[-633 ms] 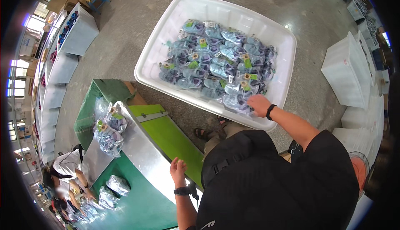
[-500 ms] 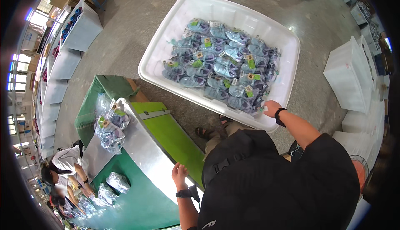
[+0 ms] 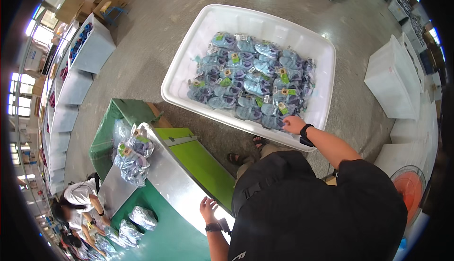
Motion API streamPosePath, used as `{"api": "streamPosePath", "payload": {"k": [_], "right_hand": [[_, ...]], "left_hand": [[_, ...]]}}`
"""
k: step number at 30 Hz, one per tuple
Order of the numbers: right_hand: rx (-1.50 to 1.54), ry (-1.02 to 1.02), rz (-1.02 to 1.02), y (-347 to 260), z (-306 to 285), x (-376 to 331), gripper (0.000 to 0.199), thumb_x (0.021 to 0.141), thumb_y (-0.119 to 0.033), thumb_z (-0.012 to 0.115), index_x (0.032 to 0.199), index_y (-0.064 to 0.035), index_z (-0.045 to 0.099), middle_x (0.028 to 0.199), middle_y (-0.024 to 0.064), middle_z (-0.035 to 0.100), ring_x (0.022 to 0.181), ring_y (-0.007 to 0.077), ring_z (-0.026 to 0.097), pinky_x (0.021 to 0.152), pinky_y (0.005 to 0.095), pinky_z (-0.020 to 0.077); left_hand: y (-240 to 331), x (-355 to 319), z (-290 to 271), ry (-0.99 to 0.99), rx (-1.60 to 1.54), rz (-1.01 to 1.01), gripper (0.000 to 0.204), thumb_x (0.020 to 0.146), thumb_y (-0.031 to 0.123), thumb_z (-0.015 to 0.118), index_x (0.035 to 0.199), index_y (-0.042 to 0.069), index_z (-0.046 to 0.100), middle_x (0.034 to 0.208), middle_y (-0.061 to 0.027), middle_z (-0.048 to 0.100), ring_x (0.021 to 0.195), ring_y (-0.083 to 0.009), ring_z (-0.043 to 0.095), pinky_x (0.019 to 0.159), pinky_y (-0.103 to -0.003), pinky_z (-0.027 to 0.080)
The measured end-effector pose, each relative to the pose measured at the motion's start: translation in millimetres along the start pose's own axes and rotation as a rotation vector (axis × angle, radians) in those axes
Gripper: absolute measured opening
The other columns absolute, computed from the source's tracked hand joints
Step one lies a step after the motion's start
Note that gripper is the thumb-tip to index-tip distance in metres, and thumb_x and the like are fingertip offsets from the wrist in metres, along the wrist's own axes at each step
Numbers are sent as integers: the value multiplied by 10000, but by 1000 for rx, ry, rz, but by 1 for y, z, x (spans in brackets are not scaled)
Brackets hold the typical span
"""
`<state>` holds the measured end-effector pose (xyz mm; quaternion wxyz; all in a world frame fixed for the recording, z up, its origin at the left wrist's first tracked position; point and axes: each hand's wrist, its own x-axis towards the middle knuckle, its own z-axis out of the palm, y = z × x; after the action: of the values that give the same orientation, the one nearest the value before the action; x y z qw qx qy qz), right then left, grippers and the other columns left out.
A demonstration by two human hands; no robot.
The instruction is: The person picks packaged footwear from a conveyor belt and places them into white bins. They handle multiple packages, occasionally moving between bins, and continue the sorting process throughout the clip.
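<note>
Inside a large white plastic tub (image 3: 187, 67) lie rows of light blue and purple shoes in clear bags (image 3: 255, 87), many with green tags. My right hand (image 3: 294, 125) reaches over the tub's near right side, and its bent fingers pinch the bagged shoes at the near corner of the pile. Part of that grip is hidden by the hand itself. Beside the metal edge (image 3: 182, 178) of the work table, my left hand (image 3: 207, 209) hovers with loosely curved fingers apart and nothing in them.
More bagged shoes (image 3: 132, 159) are heaped on the table's far end, by a green-covered box (image 3: 118, 128). Silvery bags (image 3: 143, 217) lie on the green belt (image 3: 172, 230), where people (image 3: 82, 195) work. White bins (image 3: 392, 79) line both sides. A fan (image 3: 407, 192) stands at right.
My right hand has moved left from the tub's near right corner onto the bagged shoes. My left hand stays by the table edge. The whole view has shifted slightly.
</note>
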<state>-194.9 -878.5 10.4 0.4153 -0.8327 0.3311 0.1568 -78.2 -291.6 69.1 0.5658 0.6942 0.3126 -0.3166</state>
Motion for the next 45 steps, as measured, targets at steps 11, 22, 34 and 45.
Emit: {"api": "streamPosePath", "payload": {"k": [11,22,34,45], "right_hand": [[-244,-112,92,27,-2,19,364,833,-307,718,1094,-55,701,1097,181,707,1045,371,659,881,469,524],[-428,-227,31,34,-9,74,355,843,-212,658,1183,-118,697,1270,179,619,1190,375,583,981,472,491],[-778,-465,72,59,52,114,565,861,-138,642,1421,-189,580,1682,177,55,1544,358,140,1159,515,311],[-430,-469,119,28,36,129,483,849,-340,655,1293,-152,677,1472,229,438,1326,397,476,1083,464,428]], "left_hand": [[-13,-25,-8,6,87,-65,397,1005,256,607,1330,39,538,1094,-133,639,948,-271,653,776,-406,565],[-27,-77,-5,117,76,-217,462,1001,232,606,1380,2,478,1131,-171,617,950,-280,655,748,-392,590],[-48,-122,30,177,85,-377,396,1022,194,575,1374,29,502,1035,-125,655,867,-237,676,689,-354,579],[-30,-95,9,130,35,-229,452,975,159,618,1379,-6,501,1066,-142,674,898,-231,687,722,-331,590]]}}
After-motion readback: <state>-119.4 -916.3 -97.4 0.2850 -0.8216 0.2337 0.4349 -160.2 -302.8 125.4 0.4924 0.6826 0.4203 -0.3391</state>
